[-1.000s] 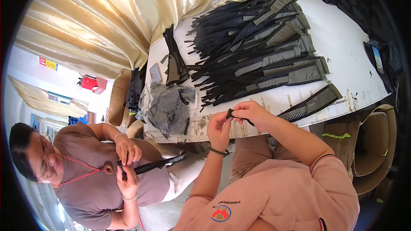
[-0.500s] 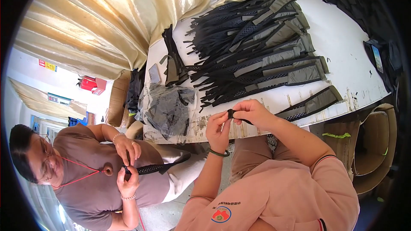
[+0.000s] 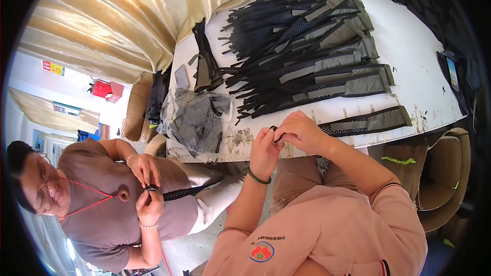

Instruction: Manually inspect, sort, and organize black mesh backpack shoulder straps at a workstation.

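Above the table's near edge, my left hand (image 3: 264, 154) pinches a small black buckle (image 3: 273, 129); its exact shape is partly covered by my fingers. My right hand (image 3: 303, 133) is closed at the buckle's right side, its fingertips on the black webbing end beside it. From behind my right hand a black and grey-green shoulder strap (image 3: 378, 121) with a mesh part lies along the near edge of the table. Whether its webbing runs unbroken into my fingers is hidden by the right hand.
Many similar straps (image 3: 327, 61) lie layered across the white table (image 3: 419, 36). A clear plastic bag (image 3: 197, 122) with dark pieces and a phone-like slab (image 3: 181, 77) lie left. A co-worker (image 3: 128, 189) at left handles another strap. Cardboard boxes (image 3: 404, 174) stand at lower right.
My right fingers have turned and curled in close against the buckle, which sits slightly higher in view. The co-worker's hands have shifted a little around their strap. The whole view has moved slightly.
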`<state>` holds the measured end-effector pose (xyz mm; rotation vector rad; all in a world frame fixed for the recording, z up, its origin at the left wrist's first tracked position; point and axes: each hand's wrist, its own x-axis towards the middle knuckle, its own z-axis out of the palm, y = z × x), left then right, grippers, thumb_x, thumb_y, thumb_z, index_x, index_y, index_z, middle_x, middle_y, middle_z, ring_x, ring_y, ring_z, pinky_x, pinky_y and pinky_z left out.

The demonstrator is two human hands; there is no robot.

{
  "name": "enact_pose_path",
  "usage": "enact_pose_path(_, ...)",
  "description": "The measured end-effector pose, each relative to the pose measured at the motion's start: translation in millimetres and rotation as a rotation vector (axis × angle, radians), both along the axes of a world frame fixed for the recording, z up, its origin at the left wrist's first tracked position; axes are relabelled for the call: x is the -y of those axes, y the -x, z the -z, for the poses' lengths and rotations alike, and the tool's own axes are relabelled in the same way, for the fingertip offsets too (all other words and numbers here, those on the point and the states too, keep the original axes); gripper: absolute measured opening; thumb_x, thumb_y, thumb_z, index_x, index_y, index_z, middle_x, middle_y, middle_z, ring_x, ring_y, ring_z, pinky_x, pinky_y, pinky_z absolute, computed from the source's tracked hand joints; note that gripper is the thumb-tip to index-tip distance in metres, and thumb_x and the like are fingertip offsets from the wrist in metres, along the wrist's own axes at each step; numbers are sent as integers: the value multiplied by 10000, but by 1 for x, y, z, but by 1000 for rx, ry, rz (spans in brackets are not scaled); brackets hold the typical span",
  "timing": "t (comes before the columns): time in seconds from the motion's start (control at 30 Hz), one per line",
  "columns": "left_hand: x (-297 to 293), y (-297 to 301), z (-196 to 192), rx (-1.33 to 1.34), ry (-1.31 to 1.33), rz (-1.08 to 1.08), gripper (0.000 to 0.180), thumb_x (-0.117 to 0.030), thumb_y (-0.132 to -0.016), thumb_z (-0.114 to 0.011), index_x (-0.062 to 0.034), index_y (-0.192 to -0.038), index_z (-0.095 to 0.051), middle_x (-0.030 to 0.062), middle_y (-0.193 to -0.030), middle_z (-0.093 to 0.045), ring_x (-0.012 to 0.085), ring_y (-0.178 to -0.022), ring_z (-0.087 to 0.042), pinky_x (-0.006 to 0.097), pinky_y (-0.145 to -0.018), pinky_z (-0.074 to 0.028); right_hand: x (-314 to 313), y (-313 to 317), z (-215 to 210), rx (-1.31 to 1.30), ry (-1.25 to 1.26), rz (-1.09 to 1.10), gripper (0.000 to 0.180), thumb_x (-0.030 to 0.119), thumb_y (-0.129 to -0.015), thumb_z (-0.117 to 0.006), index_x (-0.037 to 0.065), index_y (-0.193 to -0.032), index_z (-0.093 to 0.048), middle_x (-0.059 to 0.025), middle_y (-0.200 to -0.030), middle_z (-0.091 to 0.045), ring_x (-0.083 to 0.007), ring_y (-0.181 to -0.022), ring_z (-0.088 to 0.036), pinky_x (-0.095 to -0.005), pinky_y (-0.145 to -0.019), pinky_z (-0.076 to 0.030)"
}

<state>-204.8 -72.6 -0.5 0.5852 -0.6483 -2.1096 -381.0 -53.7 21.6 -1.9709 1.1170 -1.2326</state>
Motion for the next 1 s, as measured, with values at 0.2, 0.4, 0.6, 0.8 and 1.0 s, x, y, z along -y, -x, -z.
enact_pose_path(0.2, -5, 13, -2, 333, 86, -215, 63, -89, -907, -575, -61, -907, -518, 50, -822, -614, 114, -673, -593, 251, -600, -520, -13, -7, 3, 224, -49, 114, 115, 9, -732, -658, 90, -807, -625, -21, -775, -569, -186, -781, -532, -304, -740, -420)
enact_pose_path(0.4, -11, 19, -1, 408, 220, -324, 78, -44, -880, -608, -44, -874, -530, 46, -823, -629, 90, -720, -593, 240, -654, -511, -15, -4, 2, 713, -654, 7, 196, -43, -740, -674, 49, -857, -546, 18, -754, -543, -53, -649, -487, -206, -593, -415)
enact_pose_path(0.6, -11, 19, 0, 505, 420, -344, 82, -35, -873, -620, -35, -879, -538, 41, -848, -633, 66, -727, -571, 199, -678, -462, -15, -5, 1, 694, -664, 76, 276, -62, -695, -706, 59, -807, -485, 36, -708, -506, -34, -633, -475, -195, -564, -406)
enact_pose_path(0.8, -12, 26, -7, 525, 564, -372, 73, -24, -874, -612, -18, -908, -547, 64, -920, -635, 79, -778, -576, 204, -700, -466, -12, -3, 2, 595, -646, 120, 263, -49, -670, -714, 47, -788, -499, 22, -700, -521, -49, -628, -491, -210, -551, -415)
enact_pose_path(1.0, -15, 19, -10, 574, 739, -258, 145, 1, -857, -617, -4, -989, -558, 100, -1029, -611, 113, -880, -573, 223, -750, -471, -17, -1, -6, 676, -638, 136, 260, -19, -682, -728, 34, -809, -508, -3, -703, -554, -72, -643, -538, -228, -567, -457)
